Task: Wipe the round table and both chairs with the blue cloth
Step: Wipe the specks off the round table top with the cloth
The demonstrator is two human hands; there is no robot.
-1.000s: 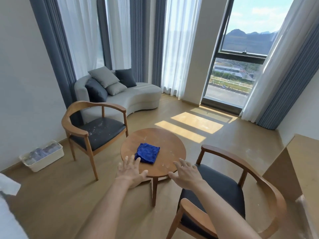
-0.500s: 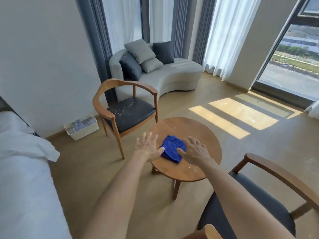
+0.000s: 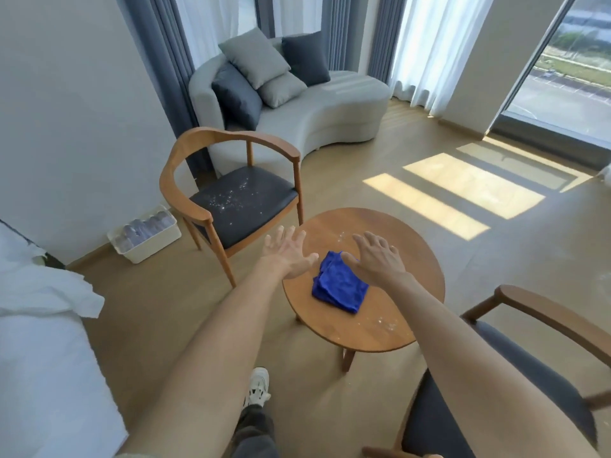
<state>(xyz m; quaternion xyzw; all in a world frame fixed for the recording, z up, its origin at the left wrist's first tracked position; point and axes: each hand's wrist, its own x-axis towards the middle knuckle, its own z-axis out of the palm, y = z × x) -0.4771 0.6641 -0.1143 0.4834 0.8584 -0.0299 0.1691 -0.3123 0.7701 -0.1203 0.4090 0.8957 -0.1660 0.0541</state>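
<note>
I'm reaching for the blue cloth (image 3: 340,285) on the round desk (image 3: 413,259); my left hand (image 3: 287,256) and right hand (image 3: 375,259) hover spread, each grip empty. Next, I should pinch it up.

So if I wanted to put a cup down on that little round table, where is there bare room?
The round table is bare along its far rim and its right side, beyond the right hand. White specks lie near both edges. The middle is crowded: the blue cloth lies there, with the left hand beside it.

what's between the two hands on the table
The blue cloth lies between the left hand and right hand on the round table, in the head view.
</note>
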